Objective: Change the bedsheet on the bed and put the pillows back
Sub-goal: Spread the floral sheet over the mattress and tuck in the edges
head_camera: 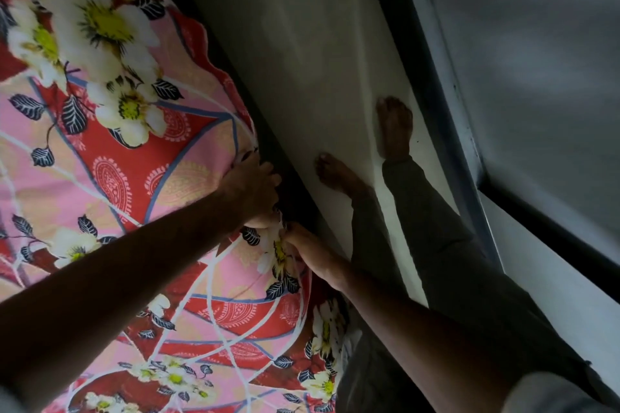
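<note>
Fingers of our left hand [253,188] were curled down over the edge of the bedsheet [110,131], gripping a fold of it where the cloth met the dark side of the bed [268,151]. Just beside it and nearer to us, our right hand [312,258] also held the sheet's edge, its fingers bent into the fabric over a white flower in the print; we could not tell how far those fingertips were tucked in, since the cloth hid them. Both hands sat close together, almost touching, at the right edge of the sheet.

We saw the bedsheet filling the left half of the view, spread over the bed. It was red and pink, with large white flowers that had yellow centres, dark veined leaves and pale paisley shapes. Its far edge curved in a scalloped line.

To the right of the bed ran a strip of pale floor [322,60], where our two bare feet [396,127] stood, with grey trouser legs [436,238] above them. Farther right lay a dark frame [432,84] and a grey surface beyond it. We saw no pillows in view.
</note>
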Demonstrator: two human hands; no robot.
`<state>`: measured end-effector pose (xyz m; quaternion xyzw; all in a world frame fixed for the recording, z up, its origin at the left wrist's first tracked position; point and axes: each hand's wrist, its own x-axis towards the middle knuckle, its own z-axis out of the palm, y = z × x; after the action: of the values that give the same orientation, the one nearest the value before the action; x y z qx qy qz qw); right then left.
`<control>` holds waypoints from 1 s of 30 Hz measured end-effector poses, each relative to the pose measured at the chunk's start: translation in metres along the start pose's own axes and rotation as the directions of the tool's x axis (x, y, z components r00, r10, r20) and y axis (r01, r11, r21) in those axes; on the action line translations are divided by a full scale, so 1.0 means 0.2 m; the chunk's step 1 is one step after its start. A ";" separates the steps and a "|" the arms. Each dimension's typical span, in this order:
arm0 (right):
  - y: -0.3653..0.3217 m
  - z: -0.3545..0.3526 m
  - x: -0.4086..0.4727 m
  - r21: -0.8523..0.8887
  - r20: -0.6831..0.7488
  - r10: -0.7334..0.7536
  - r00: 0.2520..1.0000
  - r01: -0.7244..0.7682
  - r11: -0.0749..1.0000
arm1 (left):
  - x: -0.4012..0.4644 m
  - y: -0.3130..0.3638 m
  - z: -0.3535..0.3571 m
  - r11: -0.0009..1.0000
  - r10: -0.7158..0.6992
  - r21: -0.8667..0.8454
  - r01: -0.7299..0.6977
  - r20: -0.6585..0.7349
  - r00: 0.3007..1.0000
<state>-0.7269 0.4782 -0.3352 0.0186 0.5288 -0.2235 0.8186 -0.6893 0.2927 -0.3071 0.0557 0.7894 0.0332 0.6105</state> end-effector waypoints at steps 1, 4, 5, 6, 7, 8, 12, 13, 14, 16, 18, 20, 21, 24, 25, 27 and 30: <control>-0.02 -0.02 0.01 -0.020 0.007 -0.006 1.000 0.006 1.000 | -0.03 0.00 -0.01 1.000 0.011 -0.015 -0.011 -0.021 1.000; -0.04 -0.05 0.01 -0.063 0.026 0.025 0.999 -0.023 0.998 | -0.06 -0.04 0.00 0.992 0.019 0.126 -0.001 -0.138 0.990; -0.05 -0.05 0.01 -0.120 0.018 0.067 0.998 -0.065 0.991 | 0.01 0.01 0.01 0.988 0.042 0.154 -0.022 -0.129 0.991; -0.06 -0.07 0.02 -0.195 0.030 0.078 0.996 -0.071 0.978 | 0.06 0.02 0.04 0.978 0.098 0.194 -0.078 -0.094 0.991; -0.10 -0.09 0.02 -0.288 0.059 0.087 0.994 -0.067 0.955 | 0.13 0.09 0.08 0.979 0.158 0.123 -0.162 0.042 0.986; -0.17 -0.13 0.02 -0.419 0.129 0.105 0.986 -0.042 0.907 | 0.17 0.16 0.17 0.962 0.169 0.154 -0.225 0.311 0.935; -0.57 -0.44 0.04 -0.855 0.074 -0.007 0.997 0.067 0.514 | 0.07 0.03 0.08 0.994 0.069 -0.078 -0.074 -0.061 0.996; -0.64 -0.52 0.05 -0.849 -0.027 -0.123 0.992 0.042 0.527 | 0.07 0.01 0.08 0.995 0.062 -0.058 -0.076 -0.212 0.975; -0.73 -0.59 0.01 -0.812 -0.117 -0.223 0.968 0.036 0.582 | 0.01 -0.04 0.06 0.999 0.015 -0.032 -0.023 -0.232 0.973; -0.82 -0.68 -0.06 -0.774 -0.241 -0.314 0.918 0.014 0.634 | 0.04 -0.01 0.02 0.999 -0.024 -0.045 0.010 -0.311 0.950; -0.84 -0.69 -0.11 -0.781 -0.271 -0.282 0.920 -0.039 0.623 | 0.02 -0.01 0.01 0.995 -0.016 -0.096 -0.014 -0.311 0.950; -0.77 -0.61 -0.08 -0.702 -0.232 -0.235 0.944 0.005 0.713 | -0.04 -0.10 -0.03 0.993 -0.073 -0.118 0.029 -0.391 0.917; -0.73 -0.57 -0.05 -0.673 -0.206 -0.230 0.951 0.032 0.739 | -0.07 -0.16 -0.04 0.995 -0.067 -0.094 0.027 -0.456 0.887; -0.68 -0.43 0.11 -0.731 -0.096 -0.103 0.990 0.000 0.682 | -0.18 -0.33 -0.02 0.994 -0.104 -0.069 0.081 -0.469 0.877; -0.68 -0.37 0.12 -0.772 -0.072 -0.025 0.997 -0.040 0.634 | -0.21 -0.36 0.01 0.998 -0.062 -0.039 0.050 -0.461 0.885; -0.66 -0.27 0.07 -0.871 -0.068 0.099 0.993 -0.108 0.480 | -0.26 -0.35 0.03 0.999 0.038 0.024 -0.031 -0.419 0.907; -0.50 -0.24 -0.03 -0.863 -0.096 0.269 0.958 -0.214 0.457 | -0.24 -0.17 0.04 0.992 0.130 0.043 -0.123 -0.388 0.912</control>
<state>-0.8092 0.4040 -0.3307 -0.3260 0.5385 0.1901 0.7534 -0.6711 0.2533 -0.2668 0.1042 0.8901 0.0760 0.4371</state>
